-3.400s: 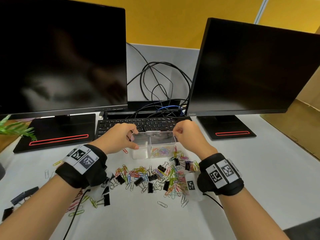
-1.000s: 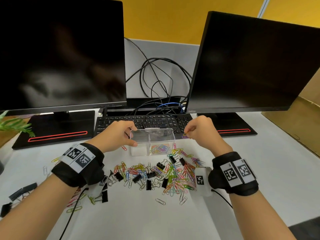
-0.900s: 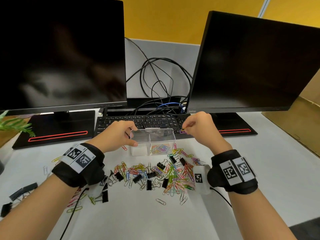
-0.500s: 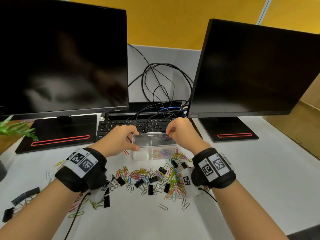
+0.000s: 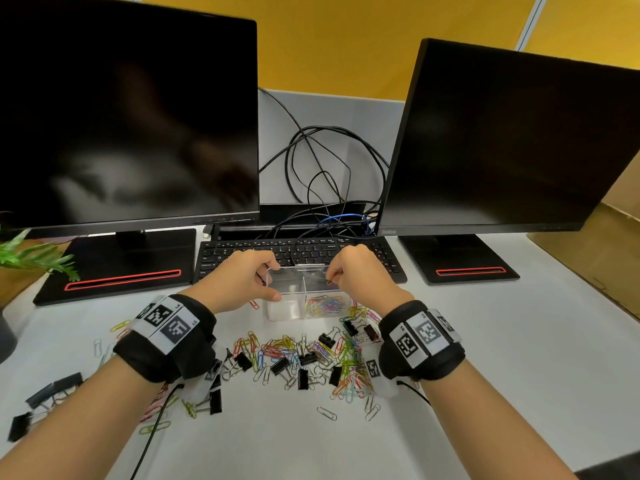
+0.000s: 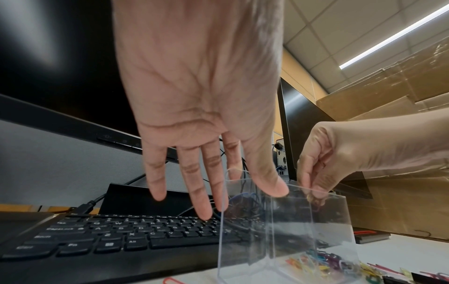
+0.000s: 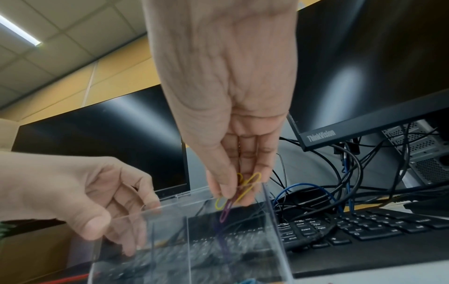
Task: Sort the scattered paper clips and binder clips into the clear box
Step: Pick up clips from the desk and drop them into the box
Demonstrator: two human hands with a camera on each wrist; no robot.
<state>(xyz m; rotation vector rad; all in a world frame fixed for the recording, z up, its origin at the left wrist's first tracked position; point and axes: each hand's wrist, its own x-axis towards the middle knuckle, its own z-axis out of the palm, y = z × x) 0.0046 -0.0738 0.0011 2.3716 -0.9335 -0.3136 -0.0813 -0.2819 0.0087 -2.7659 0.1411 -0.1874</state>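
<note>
A clear two-compartment box (image 5: 288, 309) stands in front of the keyboard. Its right compartment holds several coloured paper clips (image 5: 322, 304); the left one looks bare. My left hand (image 5: 272, 283) grips the box's left end, thumb on the near wall (image 6: 277, 189) and fingers round the far side. Above the right compartment, my right hand (image 5: 329, 280) pinches a yellow and a purple paper clip (image 7: 229, 199) just over the rim. A heap of coloured paper clips and black binder clips (image 5: 304, 356) lies scattered between my wrists.
Two dark monitors (image 5: 131, 116) (image 5: 512, 143) stand behind, with a black keyboard (image 5: 242, 252) and tangled cables (image 5: 329, 174) between them. More binder clips (image 5: 45, 398) lie at the far left, near a green plant (image 5: 31, 254). Cardboard (image 5: 602, 251) sits at the right.
My right hand came from beside the box's right end, near the keyboard, to above the right compartment with clips in its fingers. My left hand stayed on the box.
</note>
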